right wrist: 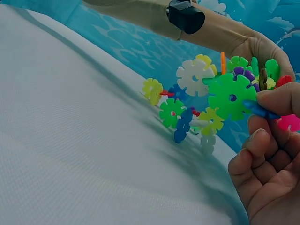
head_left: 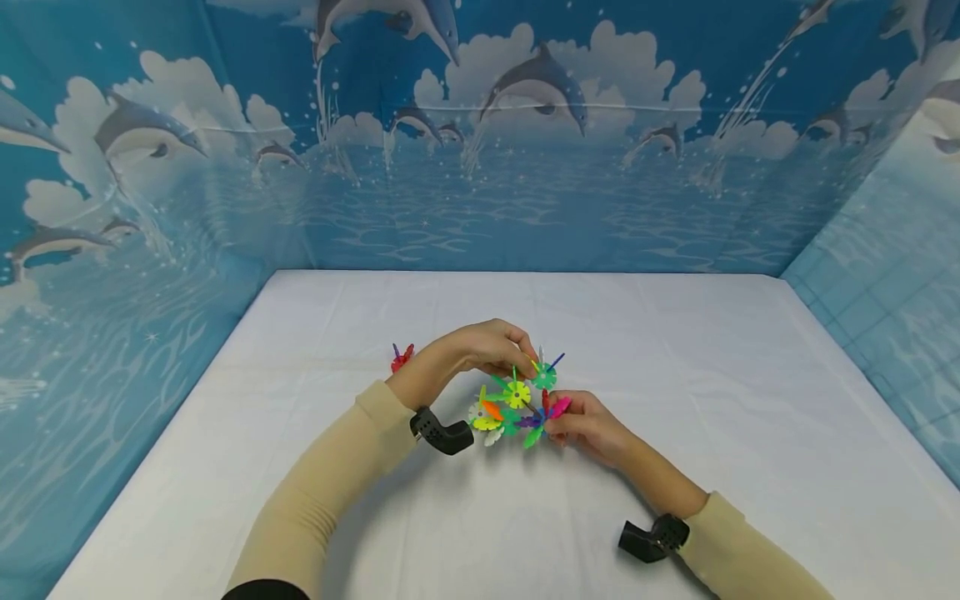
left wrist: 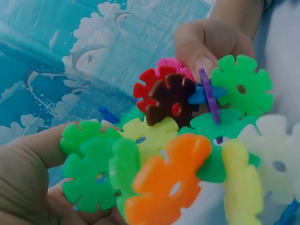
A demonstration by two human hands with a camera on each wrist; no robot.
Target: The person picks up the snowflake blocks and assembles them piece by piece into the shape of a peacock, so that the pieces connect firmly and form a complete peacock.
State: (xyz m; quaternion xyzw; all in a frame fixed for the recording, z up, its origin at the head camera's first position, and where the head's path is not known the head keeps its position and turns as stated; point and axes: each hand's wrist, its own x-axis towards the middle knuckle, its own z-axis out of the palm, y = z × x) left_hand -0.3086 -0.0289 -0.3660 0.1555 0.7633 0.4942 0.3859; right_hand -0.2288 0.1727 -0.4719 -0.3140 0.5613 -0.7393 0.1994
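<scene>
A cluster of interlocking plastic flower discs (head_left: 517, 394), joined by their notches in many colours, is held between both hands above the white table. My left hand (head_left: 487, 346) reaches over from the far side and grips green discs (left wrist: 89, 173) at one end; its fingertips are partly hidden behind them. An orange disc (left wrist: 171, 180) stands close to the left wrist camera. From the right, my right hand (head_left: 588, 425) pinches a blue disc (right wrist: 260, 109) between thumb and fingers. Next to that blue disc are a green disc (right wrist: 232, 97) and a brown disc (left wrist: 172, 99).
A red and purple piece (head_left: 402, 358) shows behind the left wrist, partly hidden by the arm. White cloth covers the table (head_left: 675, 333). A dolphin-print curtain (head_left: 480, 208) surrounds the back and sides. Each wrist wears a black camera band (head_left: 442, 431).
</scene>
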